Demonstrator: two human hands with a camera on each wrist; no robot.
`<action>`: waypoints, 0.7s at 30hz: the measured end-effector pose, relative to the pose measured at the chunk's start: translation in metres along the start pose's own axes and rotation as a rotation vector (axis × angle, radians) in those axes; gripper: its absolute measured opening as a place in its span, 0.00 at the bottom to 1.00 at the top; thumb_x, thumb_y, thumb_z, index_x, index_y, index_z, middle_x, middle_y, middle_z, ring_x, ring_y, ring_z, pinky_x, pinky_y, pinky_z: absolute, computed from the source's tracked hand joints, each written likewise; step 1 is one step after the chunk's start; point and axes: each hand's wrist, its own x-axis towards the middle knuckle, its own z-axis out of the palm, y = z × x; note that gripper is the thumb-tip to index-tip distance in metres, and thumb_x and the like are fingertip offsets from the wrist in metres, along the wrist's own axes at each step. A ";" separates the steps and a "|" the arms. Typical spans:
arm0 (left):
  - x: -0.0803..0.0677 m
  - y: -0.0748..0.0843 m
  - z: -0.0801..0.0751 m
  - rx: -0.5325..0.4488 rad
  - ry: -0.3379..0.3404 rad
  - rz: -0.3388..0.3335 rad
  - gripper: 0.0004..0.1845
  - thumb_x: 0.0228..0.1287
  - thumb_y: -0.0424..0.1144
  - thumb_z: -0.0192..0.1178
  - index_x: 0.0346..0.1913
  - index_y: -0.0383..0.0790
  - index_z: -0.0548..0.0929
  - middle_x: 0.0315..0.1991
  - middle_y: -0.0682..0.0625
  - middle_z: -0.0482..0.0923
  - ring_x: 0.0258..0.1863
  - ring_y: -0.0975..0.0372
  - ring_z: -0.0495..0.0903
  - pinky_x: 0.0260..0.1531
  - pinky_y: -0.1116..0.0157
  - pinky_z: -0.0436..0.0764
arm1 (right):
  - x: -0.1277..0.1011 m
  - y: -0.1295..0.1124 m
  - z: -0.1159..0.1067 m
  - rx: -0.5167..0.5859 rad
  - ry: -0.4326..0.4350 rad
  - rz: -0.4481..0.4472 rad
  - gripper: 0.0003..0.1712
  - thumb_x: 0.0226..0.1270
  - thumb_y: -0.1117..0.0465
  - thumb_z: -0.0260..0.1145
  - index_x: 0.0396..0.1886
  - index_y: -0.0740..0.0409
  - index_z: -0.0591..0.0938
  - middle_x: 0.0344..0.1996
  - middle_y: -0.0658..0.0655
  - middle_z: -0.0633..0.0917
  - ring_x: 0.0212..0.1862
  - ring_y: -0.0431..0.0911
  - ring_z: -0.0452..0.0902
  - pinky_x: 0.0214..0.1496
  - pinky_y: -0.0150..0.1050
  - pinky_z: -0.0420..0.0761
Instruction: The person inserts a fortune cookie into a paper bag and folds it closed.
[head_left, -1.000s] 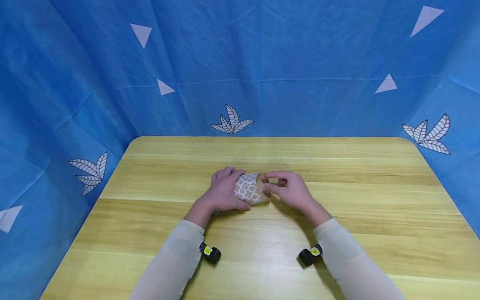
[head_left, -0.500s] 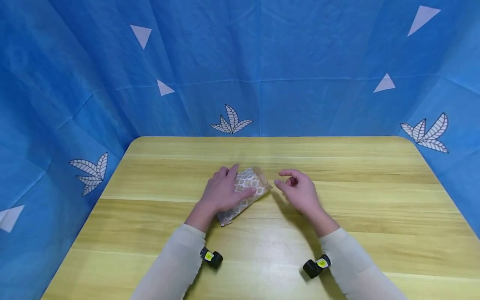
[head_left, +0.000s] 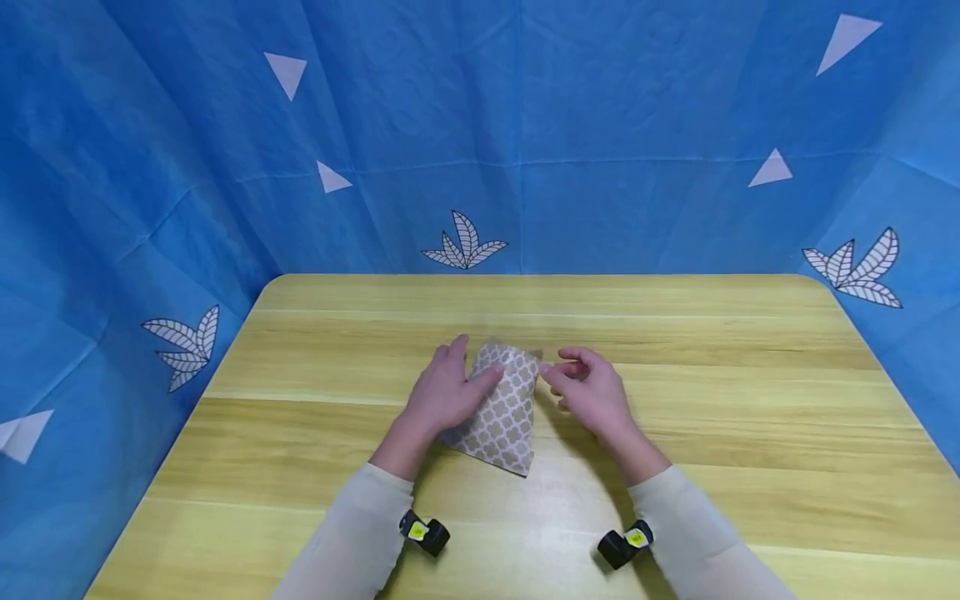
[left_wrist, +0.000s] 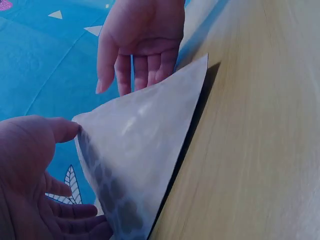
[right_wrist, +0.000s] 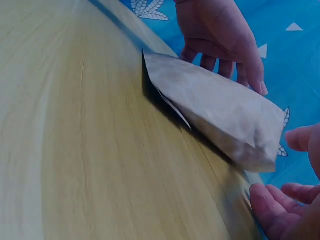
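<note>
A flat paper bag [head_left: 502,412] with a brown and white lattice print sits mid-table, its long side running toward me. My left hand [head_left: 459,382] holds its far left part, thumb on top and fingers behind. The left wrist view shows that hand [left_wrist: 35,165] with its thumb at a raised corner of the bag [left_wrist: 140,150], which tilts up off the wood. My right hand [head_left: 581,387] hovers at the bag's far right corner, fingers relaxed. In the right wrist view its thumb and fingers [right_wrist: 290,200] stay just off the bag's end [right_wrist: 215,110].
The wooden table [head_left: 712,375] is ringed on three sides by a blue curtain [head_left: 525,125] printed with leaves and triangles. A small black camera is strapped under each forearm [head_left: 423,533] [head_left: 622,546].
The bag swung from lying crosswise to pointing toward me, still in my left hand. My right hand let go of its end, drew back, then returned close to the far right corner.
</note>
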 end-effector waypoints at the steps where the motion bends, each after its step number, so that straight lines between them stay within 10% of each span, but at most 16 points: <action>1: 0.000 0.001 0.000 -0.022 -0.003 0.001 0.46 0.69 0.65 0.51 0.77 0.35 0.56 0.70 0.32 0.62 0.65 0.40 0.67 0.62 0.43 0.67 | 0.000 -0.001 0.001 0.014 -0.004 0.006 0.33 0.65 0.51 0.72 0.63 0.65 0.75 0.48 0.64 0.83 0.39 0.53 0.84 0.37 0.43 0.84; 11: 0.005 0.001 0.009 -0.297 -0.045 -0.023 0.46 0.67 0.57 0.61 0.78 0.37 0.55 0.55 0.38 0.76 0.51 0.49 0.77 0.52 0.51 0.76 | 0.004 -0.006 0.007 0.042 -0.015 0.066 0.35 0.62 0.49 0.75 0.63 0.63 0.76 0.53 0.63 0.82 0.50 0.53 0.80 0.42 0.40 0.82; 21: 0.009 -0.003 0.017 -0.565 -0.086 -0.034 0.49 0.60 0.53 0.70 0.79 0.46 0.54 0.67 0.36 0.68 0.56 0.48 0.77 0.55 0.51 0.76 | 0.006 -0.004 0.004 0.039 -0.049 0.051 0.37 0.58 0.47 0.77 0.62 0.62 0.78 0.49 0.62 0.81 0.48 0.52 0.77 0.43 0.39 0.80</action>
